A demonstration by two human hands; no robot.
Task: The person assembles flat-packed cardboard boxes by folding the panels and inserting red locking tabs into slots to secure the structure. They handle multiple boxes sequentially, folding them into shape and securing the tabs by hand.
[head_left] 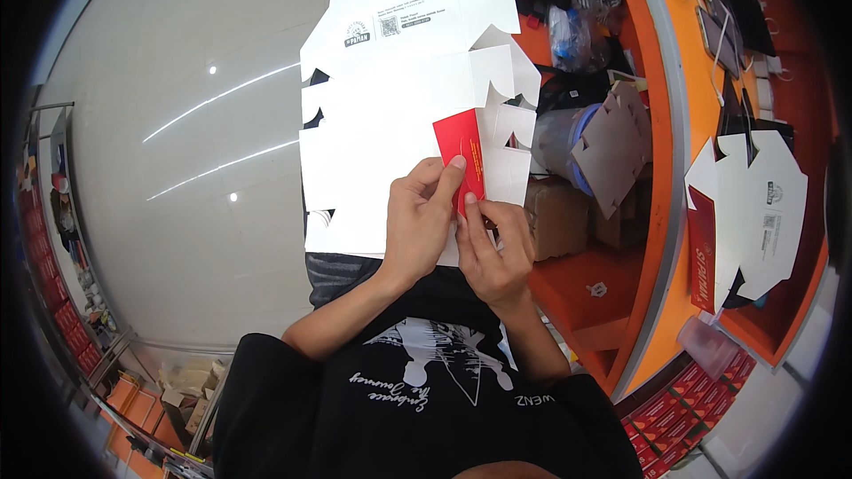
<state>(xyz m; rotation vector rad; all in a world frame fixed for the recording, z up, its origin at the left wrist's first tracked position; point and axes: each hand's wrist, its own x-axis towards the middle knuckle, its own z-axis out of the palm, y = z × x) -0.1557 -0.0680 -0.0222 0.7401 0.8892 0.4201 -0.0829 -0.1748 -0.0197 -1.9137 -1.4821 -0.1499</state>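
Head view shows the left hand (419,223) and right hand (493,248), fingers closed, pinching a red flap (461,160) against the white flat carton blank (399,106) held up over the lap, steadying it.

Your left hand (417,217) and right hand (493,248) cover the lower edge of the white carton blank (390,115); the red flap's (461,160) bottom end appears hidden under your fingers.

Orange counter (674,124) w/ flat white carton blanks (754,204), phones + cables (723,35) lying on it.
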